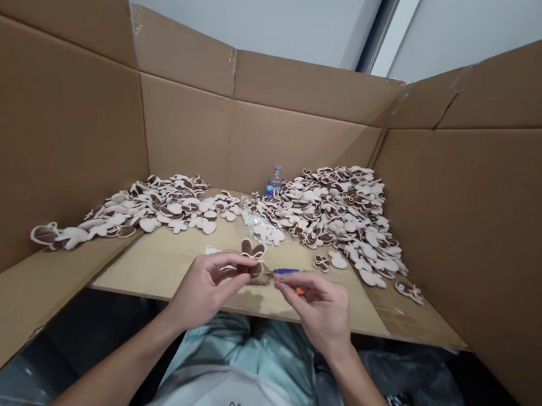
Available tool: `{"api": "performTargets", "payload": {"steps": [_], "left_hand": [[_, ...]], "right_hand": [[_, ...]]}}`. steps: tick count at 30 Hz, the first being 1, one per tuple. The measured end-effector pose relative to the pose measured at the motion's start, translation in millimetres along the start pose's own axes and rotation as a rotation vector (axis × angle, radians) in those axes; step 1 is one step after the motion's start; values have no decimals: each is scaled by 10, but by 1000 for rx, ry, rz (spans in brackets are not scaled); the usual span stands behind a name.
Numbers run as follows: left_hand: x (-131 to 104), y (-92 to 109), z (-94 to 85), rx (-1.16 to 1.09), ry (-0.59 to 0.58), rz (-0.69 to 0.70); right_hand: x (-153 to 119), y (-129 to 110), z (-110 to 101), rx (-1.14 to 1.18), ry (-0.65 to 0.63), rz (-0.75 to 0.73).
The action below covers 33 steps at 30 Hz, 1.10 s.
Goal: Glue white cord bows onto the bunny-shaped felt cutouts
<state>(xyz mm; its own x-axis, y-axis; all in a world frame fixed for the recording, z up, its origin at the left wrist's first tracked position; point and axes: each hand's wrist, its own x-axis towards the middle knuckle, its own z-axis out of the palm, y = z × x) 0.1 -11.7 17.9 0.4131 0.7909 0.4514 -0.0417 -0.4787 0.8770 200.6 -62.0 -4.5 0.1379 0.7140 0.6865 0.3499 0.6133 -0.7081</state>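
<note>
Head view: brown bunny-shaped piece (247, 249) pinched over a pale board (156, 262)

Head camera: at the back stands a clear plastic bottle (274, 182), its blue label carrying pale characters too small to read for certain. Faint lettering on the turquoise garment (225, 344) over the legs is likewise illegible. The white shirt (245, 387) bears a printed daisy and part of a pink shape.

The bunny-shaped piece is brown, with two rounded ears pointing up and cream cord along its edge and across below the ears. It is above the near part of the board, grasped between the thumb and fingers of the left hand (208, 288). Just beside it, the right hand (320, 304) has thumb and forefinger brought together; whether they pinch anything, I cannot tell. A blue-handled tool (285, 271) and an orange item (299, 292) show by those fingers.

Similar brown and whitish pieces form a left heap (170, 205) and a taller right heap (341, 206), beside the bottle, within cardboard walls (304, 144).
</note>
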Motion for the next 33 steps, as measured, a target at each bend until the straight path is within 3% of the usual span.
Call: {"api": "performTargets", "payload": {"steps": [5, 10, 15, 33], "left_hand": [[-14, 27, 46, 39, 16, 44], [-37, 27, 85, 62, 30, 80], [-61, 19, 119, 31, 8, 119], [-83, 69, 176, -12, 4, 91]], "right_hand": [[3, -58, -17, -48, -43, -187], [-16, -103, -4, -61, -83, -219], [-43, -118, 25, -68, -9, -280], [-81, -127, 55, -34, 2, -243]]}}
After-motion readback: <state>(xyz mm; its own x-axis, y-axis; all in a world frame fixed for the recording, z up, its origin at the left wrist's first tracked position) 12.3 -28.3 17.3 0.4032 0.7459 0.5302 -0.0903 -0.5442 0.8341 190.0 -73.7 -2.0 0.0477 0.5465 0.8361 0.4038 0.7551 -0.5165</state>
